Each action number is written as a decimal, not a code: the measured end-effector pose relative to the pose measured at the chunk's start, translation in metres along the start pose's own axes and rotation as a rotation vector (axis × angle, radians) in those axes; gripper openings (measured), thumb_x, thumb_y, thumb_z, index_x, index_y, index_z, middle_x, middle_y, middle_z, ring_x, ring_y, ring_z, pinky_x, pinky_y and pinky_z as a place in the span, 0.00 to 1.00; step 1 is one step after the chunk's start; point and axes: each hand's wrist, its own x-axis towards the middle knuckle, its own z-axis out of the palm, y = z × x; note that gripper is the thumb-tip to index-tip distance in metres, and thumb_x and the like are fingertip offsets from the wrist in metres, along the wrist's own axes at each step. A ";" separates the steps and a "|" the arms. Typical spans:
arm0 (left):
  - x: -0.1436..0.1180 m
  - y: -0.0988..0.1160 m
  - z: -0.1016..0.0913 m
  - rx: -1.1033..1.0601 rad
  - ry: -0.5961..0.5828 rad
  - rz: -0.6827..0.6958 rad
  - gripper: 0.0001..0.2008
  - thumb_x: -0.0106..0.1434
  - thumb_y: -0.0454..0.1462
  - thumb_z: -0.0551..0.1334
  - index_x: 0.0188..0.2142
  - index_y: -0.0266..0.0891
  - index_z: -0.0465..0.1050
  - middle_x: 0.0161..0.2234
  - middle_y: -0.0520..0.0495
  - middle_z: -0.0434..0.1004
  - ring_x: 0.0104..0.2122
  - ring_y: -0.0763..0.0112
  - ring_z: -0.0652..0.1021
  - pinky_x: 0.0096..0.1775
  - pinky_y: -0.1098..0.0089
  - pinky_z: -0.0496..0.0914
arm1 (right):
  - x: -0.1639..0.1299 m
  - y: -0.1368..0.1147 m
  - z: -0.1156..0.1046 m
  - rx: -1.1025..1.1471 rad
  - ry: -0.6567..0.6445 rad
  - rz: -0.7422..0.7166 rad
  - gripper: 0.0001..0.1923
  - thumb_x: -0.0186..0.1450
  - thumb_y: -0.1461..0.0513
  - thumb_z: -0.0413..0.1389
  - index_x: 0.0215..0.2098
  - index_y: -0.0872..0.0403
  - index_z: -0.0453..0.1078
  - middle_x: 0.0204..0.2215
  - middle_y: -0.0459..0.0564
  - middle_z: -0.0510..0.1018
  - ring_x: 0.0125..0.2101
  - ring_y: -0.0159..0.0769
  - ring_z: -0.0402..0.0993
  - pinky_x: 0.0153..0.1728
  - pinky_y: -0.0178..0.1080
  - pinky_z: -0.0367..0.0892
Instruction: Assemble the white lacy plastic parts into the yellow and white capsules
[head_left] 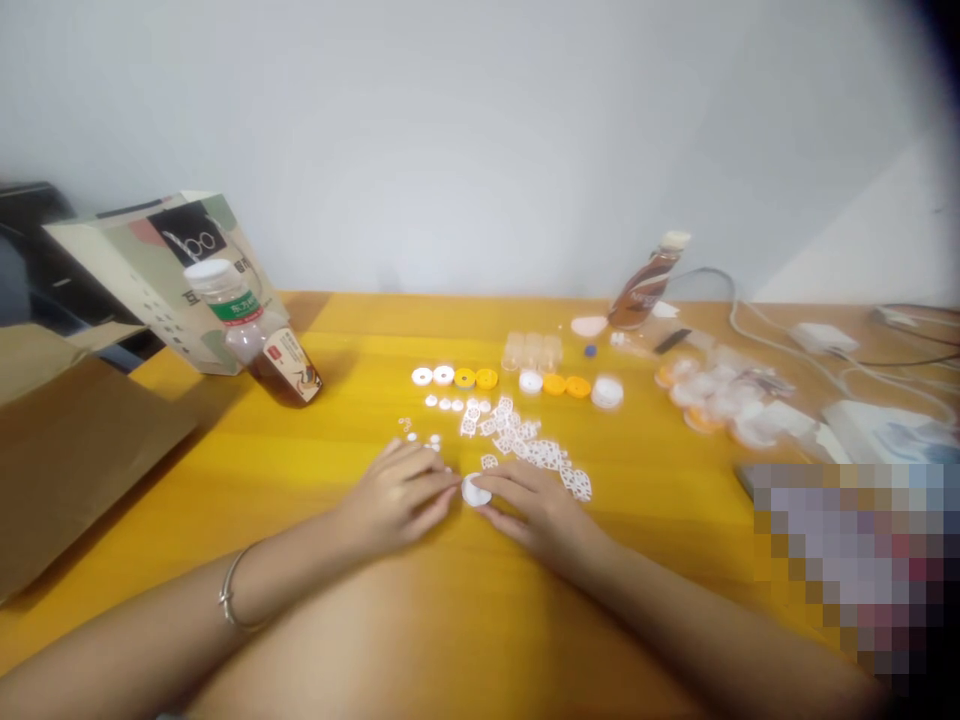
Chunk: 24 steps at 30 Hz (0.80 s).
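A round white cap-like piece (475,491) sits low over the table, gripped between the thumb and fingers of my right hand (544,510). From the other side, my left hand (405,492) reaches to the piece's edge with thumb and forefinger pressed together; whatever lies between those fingertips is too small to make out. Just beyond the hands lie many white lattice-like plastic pieces (544,453). Small white discs (445,404) form a short row, and a few more tiny white parts (434,440) and clear rings (405,424) lie by my left fingers.
Farther back stand white caps (443,375), yellow caps (553,384) and translucent cups (532,352). On the left are a tea bottle (277,360), a paper bag (150,270) and a cardboard box (90,450). A brown bottle (643,290), bagged parts (720,395) and cables (780,340) occupy the right.
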 end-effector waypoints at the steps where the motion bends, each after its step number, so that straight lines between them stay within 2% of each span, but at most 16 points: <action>1: 0.002 -0.005 -0.004 -0.001 -0.017 -0.022 0.08 0.61 0.36 0.56 0.39 0.42 0.71 0.33 0.49 0.73 0.32 0.70 0.70 0.34 0.68 0.59 | 0.000 0.000 0.000 0.001 0.001 0.007 0.08 0.61 0.66 0.53 0.40 0.52 0.66 0.33 0.49 0.76 0.33 0.35 0.71 0.34 0.37 0.69; 7: 0.011 -0.023 -0.021 -0.098 -0.235 -0.066 0.08 0.60 0.42 0.58 0.34 0.41 0.69 0.35 0.51 0.72 0.37 0.71 0.71 0.39 0.69 0.58 | 0.000 0.000 -0.002 -0.015 -0.035 0.045 0.10 0.60 0.66 0.53 0.41 0.52 0.64 0.32 0.49 0.75 0.33 0.35 0.71 0.33 0.37 0.68; 11: 0.010 -0.025 -0.017 -0.123 -0.279 -0.082 0.07 0.61 0.42 0.58 0.34 0.41 0.69 0.36 0.52 0.73 0.38 0.71 0.71 0.41 0.69 0.56 | 0.000 -0.001 -0.002 -0.026 -0.044 0.051 0.11 0.60 0.65 0.54 0.42 0.52 0.63 0.33 0.49 0.76 0.33 0.36 0.72 0.34 0.38 0.68; 17: 0.008 -0.023 -0.012 -0.037 -0.216 -0.031 0.07 0.62 0.39 0.57 0.32 0.40 0.70 0.32 0.52 0.74 0.34 0.73 0.71 0.37 0.70 0.55 | 0.001 -0.003 -0.004 -0.017 -0.066 0.054 0.13 0.59 0.66 0.54 0.42 0.52 0.63 0.34 0.50 0.76 0.34 0.37 0.71 0.35 0.39 0.68; 21: 0.006 -0.026 -0.010 0.140 -0.107 0.127 0.07 0.63 0.37 0.55 0.32 0.38 0.70 0.28 0.51 0.74 0.31 0.73 0.71 0.34 0.69 0.55 | 0.000 -0.003 -0.003 0.018 -0.077 0.050 0.12 0.59 0.65 0.54 0.42 0.53 0.62 0.34 0.51 0.75 0.35 0.37 0.71 0.36 0.39 0.67; 24: 0.004 -0.027 -0.008 0.252 -0.028 0.262 0.05 0.63 0.34 0.55 0.33 0.37 0.70 0.27 0.50 0.75 0.32 0.72 0.72 0.34 0.69 0.57 | -0.001 -0.002 -0.002 0.052 -0.110 0.056 0.12 0.59 0.64 0.54 0.42 0.53 0.62 0.34 0.51 0.74 0.36 0.37 0.70 0.37 0.39 0.67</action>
